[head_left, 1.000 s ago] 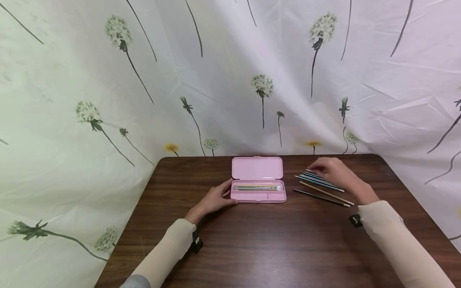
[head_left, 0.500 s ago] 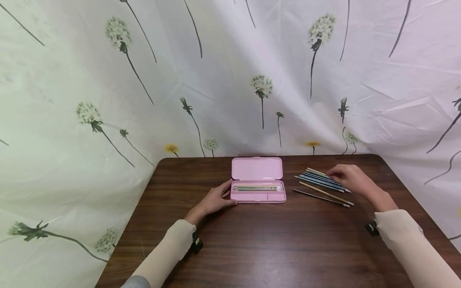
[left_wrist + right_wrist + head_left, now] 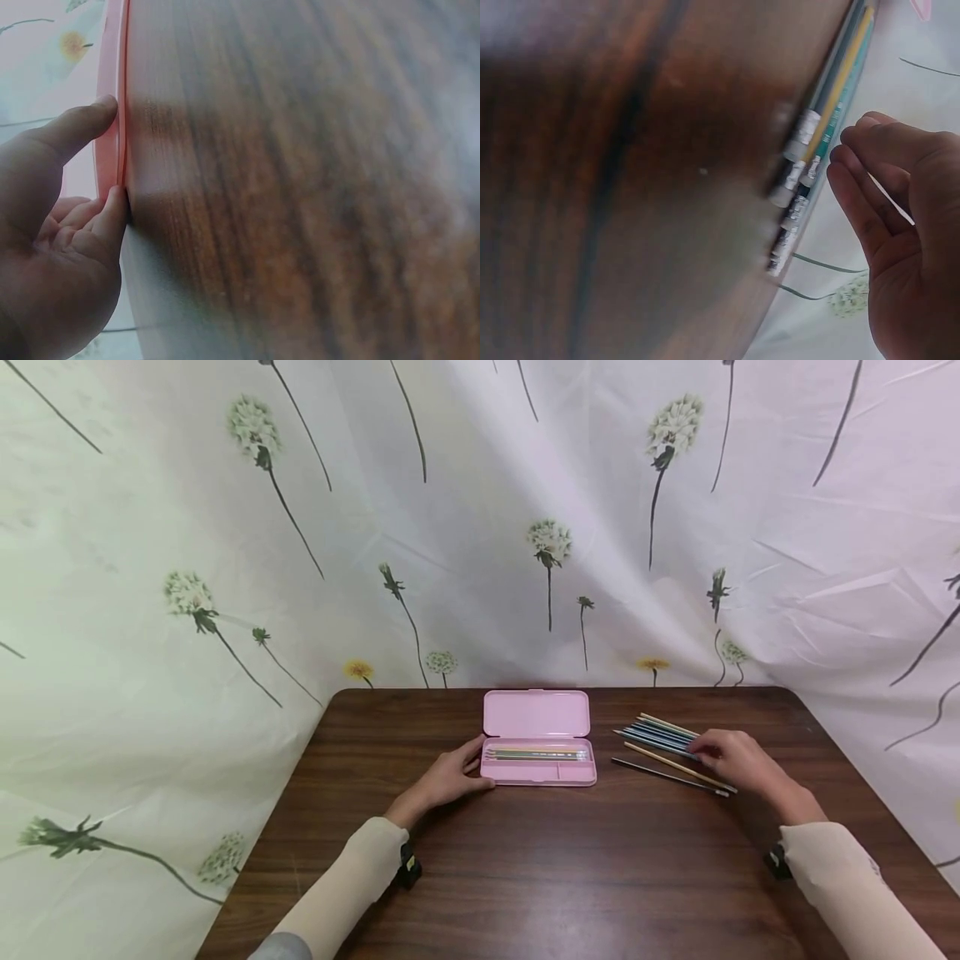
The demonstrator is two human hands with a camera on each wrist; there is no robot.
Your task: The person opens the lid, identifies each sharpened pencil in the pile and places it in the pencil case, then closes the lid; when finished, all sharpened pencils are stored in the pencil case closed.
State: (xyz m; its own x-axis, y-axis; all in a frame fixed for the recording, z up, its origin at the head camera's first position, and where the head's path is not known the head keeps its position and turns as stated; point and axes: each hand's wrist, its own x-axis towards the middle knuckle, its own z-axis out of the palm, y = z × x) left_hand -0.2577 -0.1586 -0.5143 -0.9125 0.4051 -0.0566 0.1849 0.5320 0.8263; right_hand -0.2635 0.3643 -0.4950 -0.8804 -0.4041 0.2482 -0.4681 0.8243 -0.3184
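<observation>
A pink pencil case (image 3: 536, 781) stands with its lid up at the back of the table, several pencils (image 3: 525, 756) in its long compartment. My left hand (image 3: 444, 774) holds its left end. In the left wrist view the thumb (image 3: 90, 120) lies against the pink wall and the fingers bend at its corner. My right hand (image 3: 742, 764) is at the right ends of several blue pencils (image 3: 652, 737), its fingers bent. In the right wrist view its fingertips (image 3: 840, 157) are close beside the teal pencil (image 3: 832, 131); whether they pinch one is unclear.
Nearer than the blue pencils lie a tan pencil (image 3: 675, 764) and a black pencil (image 3: 660, 774). Another light pencil (image 3: 663, 724) lies behind them. A white cloth (image 3: 450, 527) with dandelion prints hangs right behind the brown wooden table (image 3: 525, 877).
My right hand has moved from over the back of the pencils rightward, then toward me, uncovering the light pencil at the back. The left hand and the case have stayed put.
</observation>
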